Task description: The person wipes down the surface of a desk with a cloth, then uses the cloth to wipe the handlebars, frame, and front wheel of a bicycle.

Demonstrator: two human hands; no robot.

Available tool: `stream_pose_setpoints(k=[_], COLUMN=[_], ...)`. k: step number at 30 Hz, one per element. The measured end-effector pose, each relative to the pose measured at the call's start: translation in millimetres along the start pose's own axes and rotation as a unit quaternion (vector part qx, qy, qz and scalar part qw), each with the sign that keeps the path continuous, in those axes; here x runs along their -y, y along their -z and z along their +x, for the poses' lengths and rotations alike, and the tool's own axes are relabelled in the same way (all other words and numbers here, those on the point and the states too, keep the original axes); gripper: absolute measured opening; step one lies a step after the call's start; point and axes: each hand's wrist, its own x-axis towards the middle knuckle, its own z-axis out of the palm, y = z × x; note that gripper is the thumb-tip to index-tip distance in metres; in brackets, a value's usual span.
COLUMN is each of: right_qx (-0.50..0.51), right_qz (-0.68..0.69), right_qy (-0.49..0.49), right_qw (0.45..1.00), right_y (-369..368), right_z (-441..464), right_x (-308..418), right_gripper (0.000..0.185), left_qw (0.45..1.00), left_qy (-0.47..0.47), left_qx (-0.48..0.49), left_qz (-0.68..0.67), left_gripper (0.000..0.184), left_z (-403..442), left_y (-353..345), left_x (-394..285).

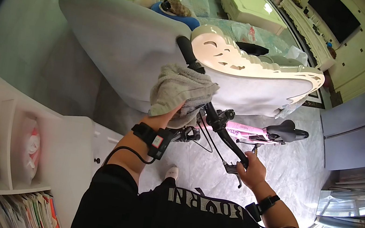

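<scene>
A pink bicycle [246, 131] with a black saddle [286, 131] stands on the tiled floor, its black handlebar [224, 135] slanting across the middle. My right hand [254, 173] is closed round the handlebar's lower right end, beside the brake lever [232, 169]. A grey-beige cloth [177, 87] lies over the left part of the bar. My left hand [177, 112] is at the cloth, which covers most of it, so its fingers are hidden. Above the cloth, the black left grip [184, 49] sticks out next to the sofa back.
A sofa [127, 44] with a carved cream frame stands just beyond the handlebar. White shelving [8, 144] with toys and books is at the lower left. A grey cabinet [363, 122] stands at the right, and a low table [250, 6] is farther back.
</scene>
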Motion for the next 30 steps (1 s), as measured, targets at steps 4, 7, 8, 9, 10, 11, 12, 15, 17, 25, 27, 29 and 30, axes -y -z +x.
stream_pose_setpoints(k=[4, 7, 8, 9, 10, 11, 12, 15, 17, 25, 27, 29, 30], right_qx=[0.007, 0.004, 0.004, -0.005, -0.014, -0.022, -0.032, -0.018, -0.012, -0.025, -0.029, -0.035, -0.038], right_qz=[-0.004, -0.002, 0.001, -0.001, 0.0, -0.002, -0.005, -0.01, -0.016, -0.023, -0.025, -0.027, -0.028], right_qy=[0.004, 0.012, 0.01, 0.018, 0.026, 0.032, 0.038, 0.024, 0.016, 0.021, 0.027, 0.031, 0.031], right_qw=[1.0, 1.0, 1.0, 1.0, 1.0, 0.999, 0.999, 1.0, 1.0, 0.999, 0.999, 0.999, 0.998], right_y=[1.8, 3.6, 3.3, -0.3, -3.9, -6.0, -6.0, -0.9, -2.0, -1.0, -0.4, -2.1, -2.3], right_z=[-2.4, -4.2, -4.4, -2.4, -1.8, -1.1, -0.9, -2.0, -0.4, -1.4, 1.4, 1.8, 1.3], right_x=[-2.7, -3.6, -3.5, -7.5, -9.5, -11.4, -12.8, -7.3, -8.3, -3.2, -4.1, -6.3, -6.4], right_gripper=[0.051, 0.05, 0.05, 0.05, 0.05, 0.05, 0.05, 0.05, 0.051, 0.05, 0.05, 0.049, 0.049], left_qw=[0.986, 0.977, 0.977, 0.979, 0.979, 0.981, 0.982, 0.987, 0.988, 0.931, 0.856, 0.767, 0.743], left_qy=[0.049, 0.033, 0.015, -0.008, -0.032, -0.055, -0.08, -0.134, -0.144, -0.101, -0.12, -0.138, -0.134], left_qx=[-0.022, -0.035, -0.035, -0.032, -0.028, -0.02, -0.011, 0.026, 0.052, 0.127, 0.134, 0.121, 0.11], left_qz=[-0.156, -0.207, -0.21, -0.203, -0.198, -0.185, -0.172, -0.084, -0.003, 0.327, 0.485, 0.614, 0.647], left_gripper=[0.042, 0.042, 0.041, 0.041, 0.041, 0.041, 0.041, 0.041, 0.04, 0.04, 0.04, 0.037, 0.034], left_z=[-4.9, -3.5, -0.6, 5.8, 10.2, 19.2, 29.8, 64.8, 83.3, 105.7, 133.6, 140.4, 138.4], left_y=[41.6, 79.4, 87.7, 92.7, 99.0, 100.0, 100.4, 84.9, 65.5, -1.0, -17.1, -31.8, -36.9], left_x=[-15.7, -46.6, -60.8, -76.1, -90.9, -103.9, -116.6, -135.4, -124.1, -65.7, -68.6, -88.6, -95.9])
